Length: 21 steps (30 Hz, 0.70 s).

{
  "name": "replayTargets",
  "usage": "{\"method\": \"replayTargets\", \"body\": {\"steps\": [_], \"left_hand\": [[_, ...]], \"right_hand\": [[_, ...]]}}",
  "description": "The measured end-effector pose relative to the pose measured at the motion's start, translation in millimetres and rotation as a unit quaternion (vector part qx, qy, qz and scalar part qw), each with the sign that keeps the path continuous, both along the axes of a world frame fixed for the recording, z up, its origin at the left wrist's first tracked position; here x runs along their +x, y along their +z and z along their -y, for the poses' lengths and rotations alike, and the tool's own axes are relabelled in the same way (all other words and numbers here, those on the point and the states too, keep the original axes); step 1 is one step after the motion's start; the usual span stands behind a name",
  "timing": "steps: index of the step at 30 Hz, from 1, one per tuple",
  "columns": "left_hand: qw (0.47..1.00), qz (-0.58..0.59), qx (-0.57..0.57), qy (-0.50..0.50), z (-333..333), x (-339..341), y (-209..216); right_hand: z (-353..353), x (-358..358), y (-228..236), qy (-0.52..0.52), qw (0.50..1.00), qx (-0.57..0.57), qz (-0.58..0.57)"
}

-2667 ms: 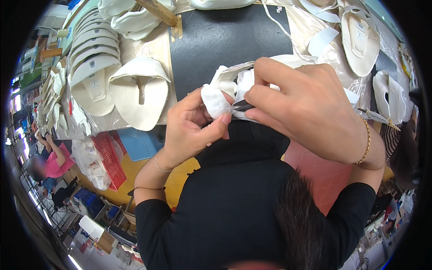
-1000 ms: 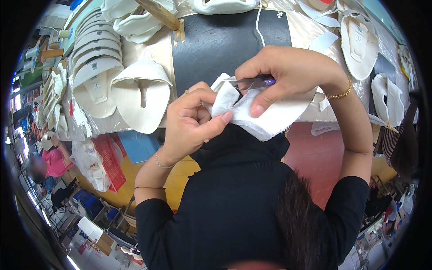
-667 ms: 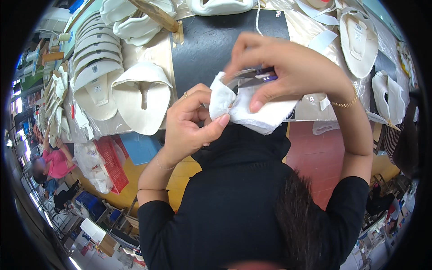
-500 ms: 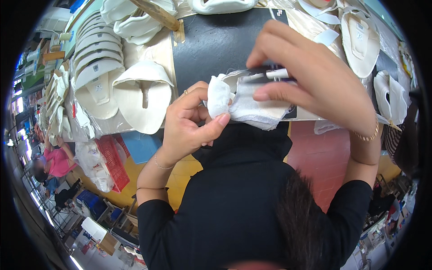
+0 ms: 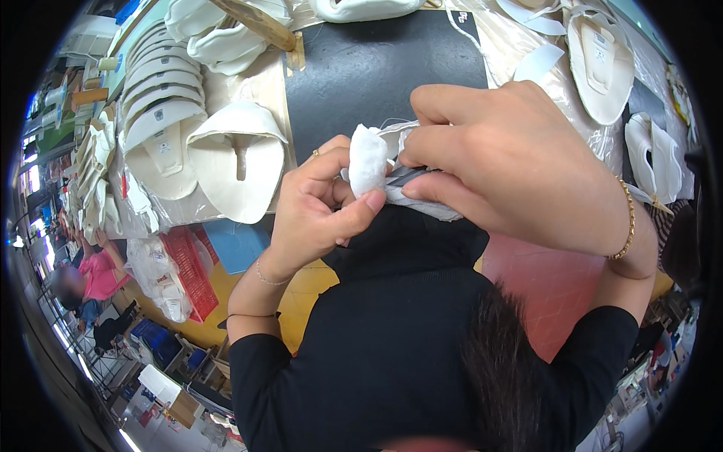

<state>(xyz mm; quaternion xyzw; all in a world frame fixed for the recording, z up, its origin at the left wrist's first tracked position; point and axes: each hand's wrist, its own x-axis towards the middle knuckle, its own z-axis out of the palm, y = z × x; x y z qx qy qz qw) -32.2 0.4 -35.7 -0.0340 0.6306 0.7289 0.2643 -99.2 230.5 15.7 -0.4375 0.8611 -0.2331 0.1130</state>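
A white padded fabric shoe upper [image 5: 368,160] is pinched in my left hand [image 5: 320,192], the thumb on its near edge. It is held over the front edge of the table, with loose threads at its far side. My right hand [image 5: 497,162] is closed just to the right, its fingertips close against the upper. Between them a slim grey tool [image 5: 407,175] shows in part, lying along the fabric; the fingers hide the rest, so its exact kind cannot be told. The right hand covers much of the upper's right part.
A black cutting mat [image 5: 376,68] lies beyond my hands. To the left are a cream shoe upper [image 5: 248,169] and a row of stacked uppers [image 5: 162,113]. A wooden stick [image 5: 260,22] stands at the back. More cream pieces [image 5: 600,68] lie right. A red crate [image 5: 184,271] sits lower left.
My right hand has come down and closed at the upper, the tool now against the fabric. It was raised and blurred before. The left hand keeps its hold.
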Motion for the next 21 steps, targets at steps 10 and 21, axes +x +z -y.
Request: {"method": "replayTargets", "body": {"steps": [10,21], "left_hand": [[1.000,-0.013,0.001,-0.021,-3,0,1],[1.000,0.011,0.012,-0.012,0,2,3]], "right_hand": [[3,-1,11,0.028,0.998,0.055,-0.014],[-11,-8,-13,-0.027,0.988,-0.121,0.092]]}}
